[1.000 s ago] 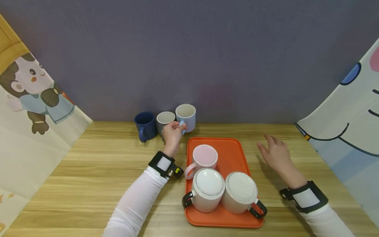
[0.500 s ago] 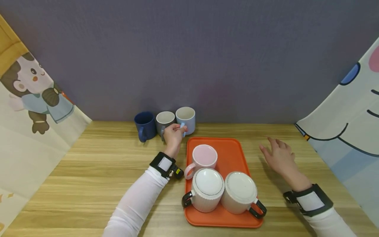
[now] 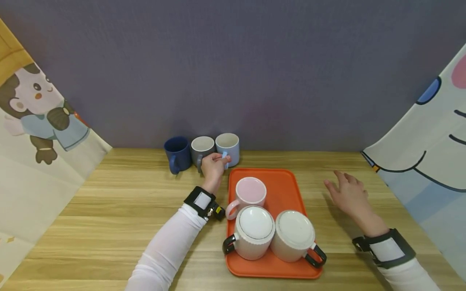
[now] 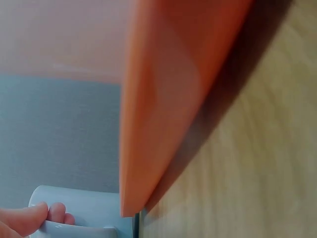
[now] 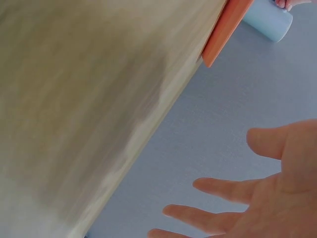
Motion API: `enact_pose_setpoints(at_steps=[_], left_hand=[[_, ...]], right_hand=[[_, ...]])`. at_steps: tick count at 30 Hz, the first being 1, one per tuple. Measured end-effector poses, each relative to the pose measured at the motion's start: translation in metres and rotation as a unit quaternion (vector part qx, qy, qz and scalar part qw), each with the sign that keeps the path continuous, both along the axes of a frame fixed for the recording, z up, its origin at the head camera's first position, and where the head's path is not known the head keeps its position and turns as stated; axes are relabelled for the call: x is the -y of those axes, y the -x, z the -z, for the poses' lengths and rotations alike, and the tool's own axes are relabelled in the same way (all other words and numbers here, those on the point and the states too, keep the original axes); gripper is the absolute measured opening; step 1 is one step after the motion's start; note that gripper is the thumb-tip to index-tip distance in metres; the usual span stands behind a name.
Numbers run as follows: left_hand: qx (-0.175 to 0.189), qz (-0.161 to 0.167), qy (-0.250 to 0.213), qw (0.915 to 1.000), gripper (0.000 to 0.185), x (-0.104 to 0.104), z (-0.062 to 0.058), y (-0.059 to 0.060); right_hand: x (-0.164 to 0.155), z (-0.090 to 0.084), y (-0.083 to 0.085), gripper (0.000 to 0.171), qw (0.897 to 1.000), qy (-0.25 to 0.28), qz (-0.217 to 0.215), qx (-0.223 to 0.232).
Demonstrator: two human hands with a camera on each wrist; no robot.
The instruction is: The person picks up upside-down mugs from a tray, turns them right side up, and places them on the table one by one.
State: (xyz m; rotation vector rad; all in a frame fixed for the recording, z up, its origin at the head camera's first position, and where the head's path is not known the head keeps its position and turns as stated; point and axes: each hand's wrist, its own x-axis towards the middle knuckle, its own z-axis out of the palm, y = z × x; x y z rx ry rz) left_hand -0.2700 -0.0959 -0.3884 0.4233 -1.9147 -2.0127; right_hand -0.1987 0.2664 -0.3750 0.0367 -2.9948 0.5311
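My left hand point(image 3: 214, 165) pinches the handle of a light blue mug point(image 3: 228, 146), which stands on the wooden table against the back wall beside a grey mug point(image 3: 202, 146) and a dark blue mug point(image 3: 177, 152). In the left wrist view the fingertips point(image 4: 29, 218) curl on the light blue mug point(image 4: 84, 210), next to the orange tray's edge point(image 4: 158, 129). My right hand point(image 3: 348, 195) hovers with spread fingers over the table, right of the orange tray point(image 3: 287, 190); its fingers point(image 5: 233, 191) are straight in the right wrist view.
On the tray stand a pink mug point(image 3: 249, 193) and two white ribbed mugs, left point(image 3: 254, 232) and right point(image 3: 294, 235), both with lids and black handles. Cartoon-printed curtains hang at the left point(image 3: 36, 133) and right point(image 3: 429, 133). A purple-grey wall closes the back.
The light blue mug has come down from slightly raised to standing on the table beside the grey mug. My right hand has drifted right and nearer to me.
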Motion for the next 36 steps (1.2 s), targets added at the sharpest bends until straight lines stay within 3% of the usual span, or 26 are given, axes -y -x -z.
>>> enact_pose_setpoints(at_steps=[17, 24, 27, 29, 33, 36], left_hand=[[0.021, -0.020, 0.042, 0.9987, 0.018, -0.004, -0.001, -0.002], [0.021, -0.011, 0.037, 0.9990, 0.020, -0.002, 0.000, -0.002], [0.024, 0.003, 0.067, 0.9975, 0.020, 0.000, -0.001, -0.004], [0.029, 0.014, 0.126, 0.9915, 0.022, 0.002, -0.004, -0.008], [0.020, 0.029, 0.250, 0.9676, 0.031, 0.005, -0.013, -0.019], [-0.004, 0.035, 0.284, 0.9582, 0.036, 0.005, -0.021, -0.027]], right_hand=[[-0.004, 0.000, 0.000, 0.072, 1.000, -0.005, 0.002, 0.000], [-0.002, -0.001, 0.001, 0.070, 1.000, -0.002, -0.002, -0.001], [0.000, -0.003, 0.003, 0.070, 1.000, -0.002, -0.005, 0.002], [0.002, -0.004, 0.004, 0.069, 1.000, 0.000, -0.012, 0.000], [0.008, -0.006, 0.008, 0.064, 0.999, 0.010, -0.035, -0.018], [0.012, -0.006, 0.010, 0.061, 0.998, 0.017, -0.047, -0.031]])
